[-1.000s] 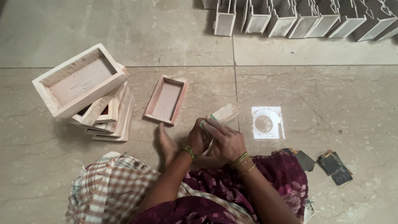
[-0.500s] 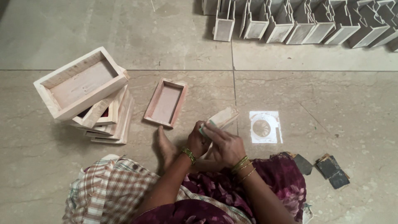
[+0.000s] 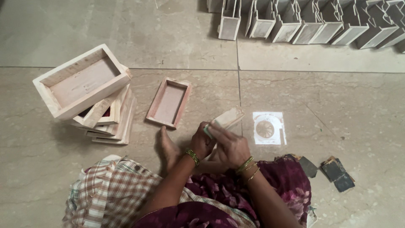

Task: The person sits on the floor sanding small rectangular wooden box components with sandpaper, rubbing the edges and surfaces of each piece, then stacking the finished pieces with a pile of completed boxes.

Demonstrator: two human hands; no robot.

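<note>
Both hands work over my lap on a small flat wooden piece (image 3: 228,118), pale with a pinkish face. My left hand (image 3: 201,141) grips its near end from the left. My right hand (image 3: 230,145) lies over the same end with the fingers pressed on it and on a small greenish bit (image 3: 207,131) between the two hands. What that bit is cannot be made out. A shallow wooden tray with a pink inside (image 3: 168,102) lies flat on the floor just beyond my left hand.
A leaning stack of wooden trays (image 3: 90,101) stands at the left. A row of upright wooden boxes (image 3: 303,21) lines the far right. A white square with a round disc (image 3: 268,128) and dark sandpaper scraps (image 3: 333,171) lie at my right.
The hands stay on the wooden piece with only slight finger shifts. The view has drifted a little.
</note>
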